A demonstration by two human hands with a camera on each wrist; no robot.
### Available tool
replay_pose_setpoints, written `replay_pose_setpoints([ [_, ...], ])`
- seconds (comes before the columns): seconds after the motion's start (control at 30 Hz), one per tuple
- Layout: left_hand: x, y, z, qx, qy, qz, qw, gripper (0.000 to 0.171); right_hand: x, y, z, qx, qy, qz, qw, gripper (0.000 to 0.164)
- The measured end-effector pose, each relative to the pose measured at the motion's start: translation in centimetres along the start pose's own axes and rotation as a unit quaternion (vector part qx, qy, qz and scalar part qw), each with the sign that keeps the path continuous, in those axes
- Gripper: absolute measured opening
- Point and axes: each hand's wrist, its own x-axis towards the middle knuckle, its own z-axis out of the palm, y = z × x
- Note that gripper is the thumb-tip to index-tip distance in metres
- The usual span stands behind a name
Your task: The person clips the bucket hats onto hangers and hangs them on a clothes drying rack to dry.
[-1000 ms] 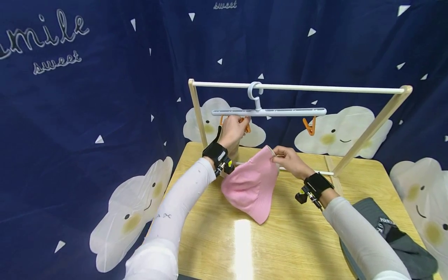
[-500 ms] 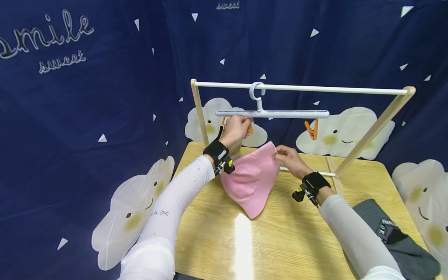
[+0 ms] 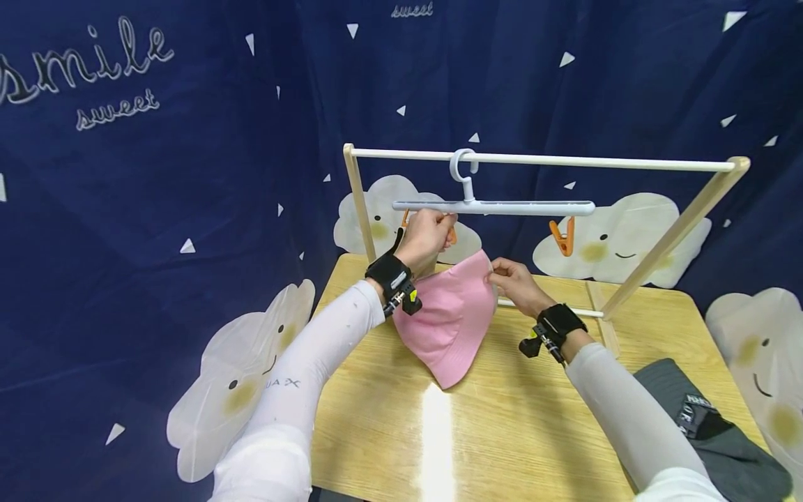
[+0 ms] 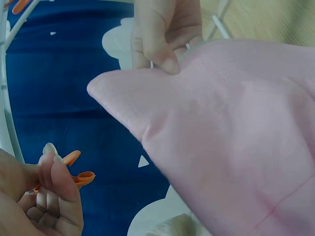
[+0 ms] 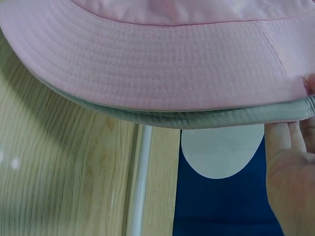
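A pink bucket hat [image 3: 448, 317] with a grey-green underside hangs tilted above the table, below a pale hanger [image 3: 502, 208]. My right hand [image 3: 517, 284] pinches its brim [image 5: 172, 83] between thumb and fingers. Up at the hanger's left half, my left hand [image 3: 426, 233] pinches an orange clip [image 4: 81, 177]. In the left wrist view the jaws of that clip stand apart, with the hat's brim corner a short way off. Another orange clip [image 3: 563, 237] hangs at the hanger's right end. A third orange clip [image 3: 405, 217] shows partly behind my left hand.
The hanger hooks over the white rod [image 3: 596, 162] of a wooden rack [image 3: 680, 230] on the wooden table [image 3: 533, 425]. A dark grey cap [image 3: 721, 439] lies at the table's right edge. A blue curtain [image 3: 251, 174] with clouds stands behind.
The hat's lower end has swung left and slightly up, and my right hand has shifted a little left with the brim. My left hand stays at the clip. The head view has turned slightly.
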Motion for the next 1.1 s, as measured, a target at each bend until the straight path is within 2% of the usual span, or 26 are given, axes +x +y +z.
replay_pose_setpoints([
  [0.1,-0.1,-0.1,0.0,-0.009,-0.006,0.01,0.9999,0.041,0.3,0.1,0.2,0.009,0.006,0.006,1.0,0.011],
  [0.17,-0.1,-0.2,0.0,0.003,-0.01,0.02,0.9998,0.042,0.4,0.2,0.3,0.013,0.009,0.008,1.0,0.012],
  [0.4,0.0,-0.4,-0.1,0.072,0.004,0.052,0.996,0.046,1.4,0.1,0.9,0.049,0.015,0.012,0.999,0.018],
  [0.53,0.2,-0.2,0.1,0.079,0.007,0.048,0.9957,0.045,1.8,-0.2,1.3,0.072,0.014,0.017,0.997,0.019],
  [0.8,0.3,-0.1,0.2,0.065,-0.017,0.025,0.9974,0.045,2.2,-0.7,2.0,0.114,0.004,0.025,0.993,0.019],
  [1.1,0.4,-0.1,0.5,0.055,-0.02,0.037,0.9976,0.048,2.5,-0.8,2.4,0.132,0.002,0.024,0.991,0.016],
])
